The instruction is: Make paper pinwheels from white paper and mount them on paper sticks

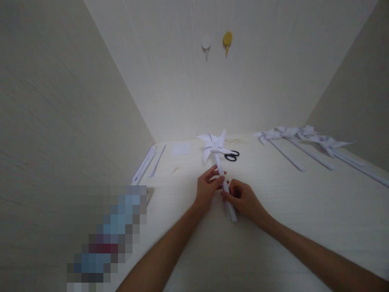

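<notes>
A white paper pinwheel [213, 142] is held over the table, its head pointing away from me and its rolled paper stick [230, 209] slanting back towards me. My left hand [208, 186] is closed round the middle of the stick, the thumb on top. Lower down, my right hand [240, 195] pinches the same stick between thumb and curled fingers. The stick's near end looks partly split or doubled. Black-handled scissors [231, 155] lie just right of the pinwheel's head, their blades hidden.
Several finished paper pinwheels [291, 134] lie at the back right. Rolled paper sticks [144, 164], a square of paper [180, 148] and small thin pieces [174, 169] lie on the left. A blurred-out object [115, 223] stands at the left edge. Walls enclose the table [304, 227], with two hooks [227, 39] at the back.
</notes>
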`<state>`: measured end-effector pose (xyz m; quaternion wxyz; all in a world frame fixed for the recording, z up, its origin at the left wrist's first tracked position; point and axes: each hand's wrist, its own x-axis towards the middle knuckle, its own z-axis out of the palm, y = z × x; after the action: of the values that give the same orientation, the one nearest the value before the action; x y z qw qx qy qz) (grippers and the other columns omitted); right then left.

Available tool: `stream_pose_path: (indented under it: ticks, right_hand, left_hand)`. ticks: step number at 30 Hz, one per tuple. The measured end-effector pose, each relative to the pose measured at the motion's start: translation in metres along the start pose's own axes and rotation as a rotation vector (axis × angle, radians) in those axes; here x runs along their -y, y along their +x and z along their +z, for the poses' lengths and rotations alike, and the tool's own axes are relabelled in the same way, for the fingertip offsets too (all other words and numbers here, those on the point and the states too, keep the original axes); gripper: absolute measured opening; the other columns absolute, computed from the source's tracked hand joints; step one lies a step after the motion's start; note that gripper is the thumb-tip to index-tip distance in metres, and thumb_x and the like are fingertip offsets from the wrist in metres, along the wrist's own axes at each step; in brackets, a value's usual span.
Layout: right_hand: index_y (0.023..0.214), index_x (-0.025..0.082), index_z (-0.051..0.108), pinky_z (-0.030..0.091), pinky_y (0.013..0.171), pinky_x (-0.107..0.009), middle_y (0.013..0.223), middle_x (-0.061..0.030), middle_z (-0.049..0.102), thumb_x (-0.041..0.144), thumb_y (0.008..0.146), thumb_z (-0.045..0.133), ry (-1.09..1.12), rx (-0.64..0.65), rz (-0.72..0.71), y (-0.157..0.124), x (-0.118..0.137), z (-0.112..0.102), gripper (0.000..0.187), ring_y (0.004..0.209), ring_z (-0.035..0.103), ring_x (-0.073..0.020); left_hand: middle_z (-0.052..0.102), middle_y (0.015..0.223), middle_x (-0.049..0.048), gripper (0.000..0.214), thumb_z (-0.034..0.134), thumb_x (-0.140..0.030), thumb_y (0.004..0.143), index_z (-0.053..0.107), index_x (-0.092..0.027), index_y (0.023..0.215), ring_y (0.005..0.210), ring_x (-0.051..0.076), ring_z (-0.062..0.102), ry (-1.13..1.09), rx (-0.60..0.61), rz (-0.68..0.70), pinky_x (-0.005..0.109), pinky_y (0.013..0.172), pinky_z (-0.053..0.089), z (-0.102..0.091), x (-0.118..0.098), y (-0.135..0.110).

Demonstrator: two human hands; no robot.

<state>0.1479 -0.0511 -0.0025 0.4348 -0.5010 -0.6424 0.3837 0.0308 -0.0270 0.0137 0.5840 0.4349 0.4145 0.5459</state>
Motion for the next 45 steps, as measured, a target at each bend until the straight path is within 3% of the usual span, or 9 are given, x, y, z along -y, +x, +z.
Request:
stream_pose_path:
  ticks: [5, 11, 17, 26, 34, 39, 42, 45]
  right_hand:
    - [0.054, 0.021, 0.03, 0.027, 0.042, -0.021, 0.047, 0.0061, 0.04, 0.026, 0.066, 0.053, 0.022, 0.006, 0.004, 0.0, 0.001, -0.001, 0.026, 0.044, 0.035, -0.0086]
    - [0.054, 0.021, 0.031, 0.029, 0.042, -0.021, 0.047, 0.0057, 0.043, 0.023, 0.066, 0.052, 0.041, 0.021, -0.002, 0.001, 0.0, -0.001, 0.024, 0.044, 0.038, -0.0086]
    - [0.054, 0.021, 0.031, 0.029, 0.043, -0.021, 0.048, 0.0056, 0.043, 0.022, 0.066, 0.051, 0.023, 0.029, -0.014, 0.001, 0.0, 0.0, 0.023, 0.045, 0.038, -0.0085]
    - [0.057, 0.02, 0.035, 0.027, 0.041, -0.02, 0.047, 0.0068, 0.04, 0.032, 0.064, 0.058, -0.11, -0.13, -0.012, 0.002, -0.002, 0.001, 0.027, 0.043, 0.037, -0.0081]
    - [0.066, 0.02, 0.041, 0.029, 0.041, -0.02, 0.05, 0.0062, 0.045, 0.027, 0.063, 0.059, -0.077, -0.129, -0.031, 0.003, 0.002, -0.002, 0.02, 0.044, 0.041, -0.0087]
    - [0.066, 0.02, 0.041, 0.027, 0.041, -0.02, 0.048, 0.0075, 0.041, 0.028, 0.062, 0.059, -0.011, -0.143, -0.005, 0.009, 0.008, -0.026, 0.02, 0.043, 0.038, -0.0078]
    - [0.066, 0.019, 0.042, 0.029, 0.042, -0.021, 0.048, 0.0063, 0.045, 0.031, 0.061, 0.06, 0.012, -0.088, 0.001, 0.012, 0.01, -0.059, 0.022, 0.043, 0.041, -0.0083]
    - [0.069, 0.018, 0.045, 0.027, 0.04, -0.021, 0.047, 0.0068, 0.044, 0.034, 0.058, 0.064, -0.052, -0.117, 0.017, 0.012, 0.006, -0.1, 0.027, 0.04, 0.037, -0.0075]
  left_hand:
    - [0.059, 0.099, 0.0052, 0.048, 0.063, -0.014, 0.061, 0.053, -0.017, 0.107, 0.063, 0.011, 0.06, -0.01, -0.038, 0.006, 0.024, 0.058, 0.05, 0.0, 0.001, 0.001]
    - [0.066, 0.083, 0.007, 0.056, 0.065, -0.013, 0.059, 0.048, -0.012, 0.113, 0.064, 0.012, 0.06, -0.029, -0.047, -0.025, 0.024, 0.058, 0.05, 0.0, 0.002, 0.002]
    - [0.066, 0.09, 0.0086, 0.057, 0.063, -0.01, 0.061, 0.047, -0.012, 0.115, 0.058, 0.009, 0.059, -0.005, -0.063, -0.015, 0.022, 0.056, 0.05, 0.002, 0.0, 0.0]
    - [0.066, 0.089, 0.0102, 0.053, 0.066, -0.013, 0.057, 0.05, -0.009, 0.107, 0.061, 0.011, 0.059, 0.028, -0.097, 0.023, 0.021, 0.053, 0.049, 0.002, 0.002, 0.003]
    - [0.064, 0.09, 0.0112, 0.053, 0.067, -0.017, 0.057, 0.049, -0.01, 0.106, 0.059, 0.012, 0.06, 0.047, -0.115, 0.062, 0.022, 0.052, 0.05, 0.0, 0.004, 0.004]
    - [0.062, 0.096, 0.0129, 0.049, 0.063, -0.024, 0.064, 0.046, -0.01, 0.108, 0.057, 0.011, 0.061, 0.061, -0.142, 0.05, 0.022, 0.052, 0.049, -0.001, 0.001, 0.002]
    - [0.062, 0.094, 0.0125, 0.048, 0.062, -0.024, 0.065, 0.046, -0.011, 0.108, 0.057, 0.011, 0.061, 0.068, -0.142, 0.039, 0.021, 0.051, 0.048, -0.002, 0.0, 0.002]
    - [0.062, 0.093, 0.0122, 0.047, 0.062, -0.022, 0.065, 0.046, -0.011, 0.108, 0.057, 0.012, 0.061, 0.075, -0.121, 0.042, 0.022, 0.051, 0.048, -0.003, 0.001, 0.003]
